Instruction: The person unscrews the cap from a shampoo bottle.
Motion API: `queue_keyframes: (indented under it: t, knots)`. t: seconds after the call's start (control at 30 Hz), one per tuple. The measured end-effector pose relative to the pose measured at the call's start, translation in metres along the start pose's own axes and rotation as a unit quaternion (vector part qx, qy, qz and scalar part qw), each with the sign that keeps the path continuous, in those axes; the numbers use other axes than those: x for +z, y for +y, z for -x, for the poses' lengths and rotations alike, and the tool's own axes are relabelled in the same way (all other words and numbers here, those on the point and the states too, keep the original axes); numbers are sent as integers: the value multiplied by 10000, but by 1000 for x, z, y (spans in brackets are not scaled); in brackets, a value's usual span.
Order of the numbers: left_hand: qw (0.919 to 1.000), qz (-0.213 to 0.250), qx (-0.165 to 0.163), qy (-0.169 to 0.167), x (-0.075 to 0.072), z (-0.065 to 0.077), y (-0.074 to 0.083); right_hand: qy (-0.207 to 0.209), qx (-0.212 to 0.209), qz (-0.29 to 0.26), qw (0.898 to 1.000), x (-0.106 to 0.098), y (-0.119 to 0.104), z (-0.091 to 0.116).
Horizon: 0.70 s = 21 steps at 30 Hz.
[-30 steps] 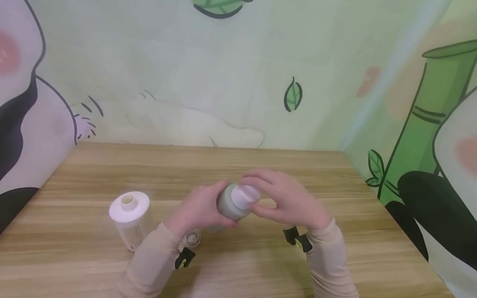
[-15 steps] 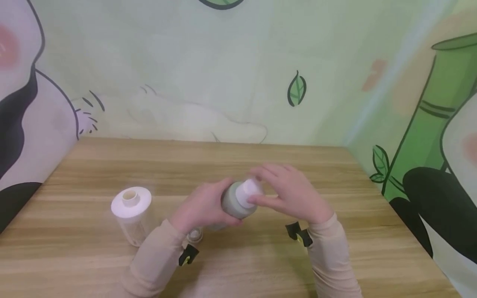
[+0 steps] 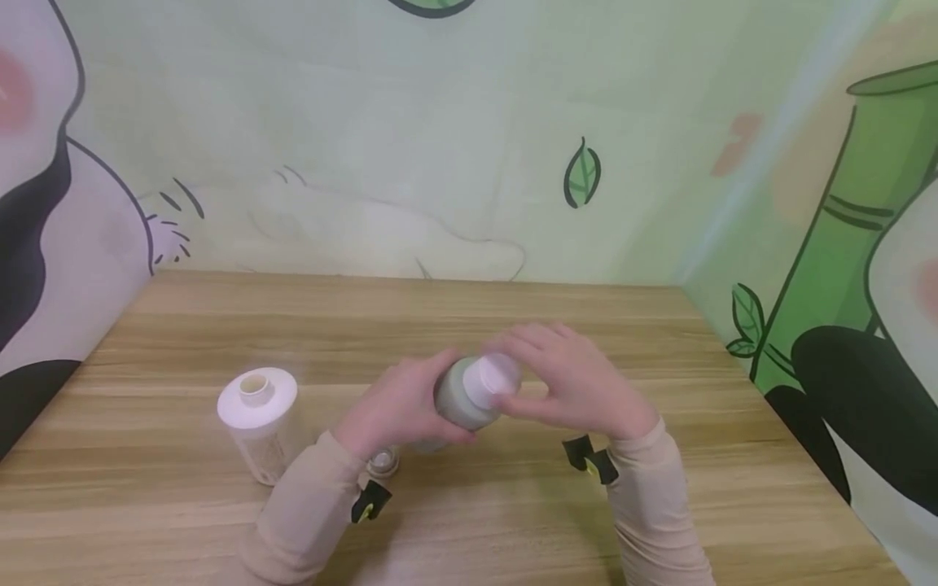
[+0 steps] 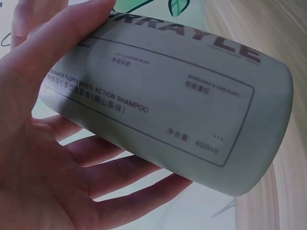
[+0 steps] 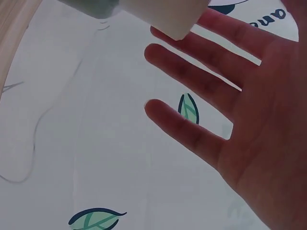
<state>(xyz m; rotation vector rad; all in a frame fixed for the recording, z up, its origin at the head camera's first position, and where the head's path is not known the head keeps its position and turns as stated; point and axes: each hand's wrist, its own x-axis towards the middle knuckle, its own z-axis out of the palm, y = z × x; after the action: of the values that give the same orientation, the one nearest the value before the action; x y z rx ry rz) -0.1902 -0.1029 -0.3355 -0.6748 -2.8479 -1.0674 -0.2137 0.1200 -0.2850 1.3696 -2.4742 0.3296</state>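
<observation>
A pale green shampoo bottle [image 4: 158, 105] lies tilted in my left hand [image 3: 399, 407], raised over the table. The left thumb and fingers grip it round its body, and its printed label faces the left wrist camera. A white cap [image 3: 489, 379] sits on the bottle's upper end, pointing right. My right hand [image 3: 575, 382] pinches this cap between thumb and forefinger. In the right wrist view the cap [image 5: 168, 14] is cut off at the top, and the other right fingers [image 5: 187, 129] stretch out beside it, spread apart.
A white bottle [image 3: 256, 415] with an uncapped neck stands on the wooden table [image 3: 513, 521] to the left. A small round whitish piece [image 3: 383, 462] lies near the left wrist, partly hidden by it. Behind the table rises a printed wall [image 3: 410, 146].
The right fingers have shifted around the white cap, which shows more of its end now. The bottle has moved slightly right in view, as has the whole scene. The left hand keeps its grip.
</observation>
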Motion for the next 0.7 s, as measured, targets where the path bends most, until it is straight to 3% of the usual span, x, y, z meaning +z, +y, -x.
queue_keyframes:
  t: [0.4,0.57,0.7]
  knots:
    - [9999,-87,-127,-63,0,1,0,-217,402,70,9989,0,-1,0]
    - [9999,-42,-152,-65,-1,1,1,-126,235,69,9996,1,-1,1]
    - [10000,1,-76,-13,-1,1,0,-34,-165,-114,9998,0,0,0]
